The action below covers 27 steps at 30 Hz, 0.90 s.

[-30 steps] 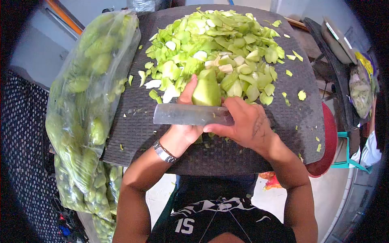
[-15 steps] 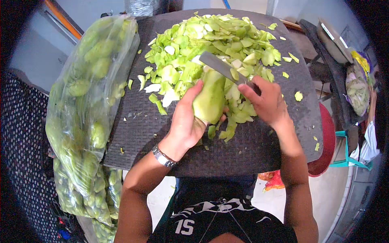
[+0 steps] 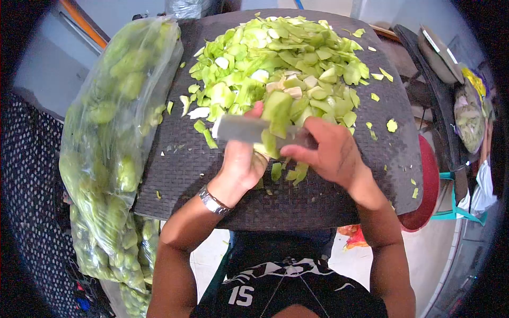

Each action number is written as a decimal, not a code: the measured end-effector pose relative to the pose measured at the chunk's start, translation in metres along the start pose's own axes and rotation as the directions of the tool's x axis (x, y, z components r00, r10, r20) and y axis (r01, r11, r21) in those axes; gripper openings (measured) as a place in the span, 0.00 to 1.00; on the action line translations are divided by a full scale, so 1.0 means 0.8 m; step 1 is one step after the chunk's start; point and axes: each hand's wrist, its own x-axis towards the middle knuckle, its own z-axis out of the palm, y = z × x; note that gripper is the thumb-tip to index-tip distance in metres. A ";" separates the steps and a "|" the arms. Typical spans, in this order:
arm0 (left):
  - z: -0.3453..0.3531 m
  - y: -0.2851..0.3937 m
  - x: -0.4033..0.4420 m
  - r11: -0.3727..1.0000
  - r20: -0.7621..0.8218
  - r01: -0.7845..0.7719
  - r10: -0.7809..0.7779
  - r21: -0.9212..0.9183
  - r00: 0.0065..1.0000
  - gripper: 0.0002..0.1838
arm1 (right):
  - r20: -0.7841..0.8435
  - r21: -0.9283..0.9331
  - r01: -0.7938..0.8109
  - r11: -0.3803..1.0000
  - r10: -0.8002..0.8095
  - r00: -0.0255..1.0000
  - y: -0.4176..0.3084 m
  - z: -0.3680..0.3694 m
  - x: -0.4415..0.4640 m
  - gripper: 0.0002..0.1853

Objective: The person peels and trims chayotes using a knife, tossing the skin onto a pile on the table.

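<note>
My left hand (image 3: 241, 161) is closed around a pale green chayote (image 3: 261, 150), held over the near part of the table. My right hand (image 3: 334, 151) grips a knife (image 3: 241, 129) with a broad grey blade. The blade is blurred and lies crosswise over the chayote, hiding most of it, with its tip near my left fingers. Green strips of peel (image 3: 277, 114) hang over the blade. Just beyond my hands spreads a large heap of green peelings (image 3: 286, 53).
A long clear plastic bag (image 3: 116, 106) full of chayotes leans along the left side of the dark woven-textured table (image 3: 175, 196). More bagged produce (image 3: 101, 254) sits below it. At the right are a red tub (image 3: 424, 191) and a bag of greens (image 3: 467, 114).
The knife has swept down and left toward me, from the chayote's far end to across its near part. My right hand moved with it. My left hand stays nearly in place.
</note>
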 end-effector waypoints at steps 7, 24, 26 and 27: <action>0.009 0.014 -0.010 0.999 0.030 0.051 -0.051 -0.001 0.998 0.26 | -0.013 0.092 -0.357 0.929 0.360 0.933 0.031 -0.033 0.015 0.33; 0.012 -0.005 -0.010 0.997 -0.038 -0.069 0.068 -0.017 0.997 0.26 | 0.086 0.125 -0.063 0.990 0.052 0.995 0.004 -0.014 0.003 0.30; -0.007 -0.012 0.000 0.998 0.012 -0.050 0.051 -0.032 0.999 0.28 | 0.074 0.133 0.024 0.991 -0.034 0.997 -0.004 -0.005 0.000 0.31; 0.003 -0.007 -0.005 0.999 0.019 -0.043 0.043 -0.026 0.999 0.31 | 0.054 0.141 0.050 0.989 -0.059 0.997 -0.008 -0.001 -0.001 0.31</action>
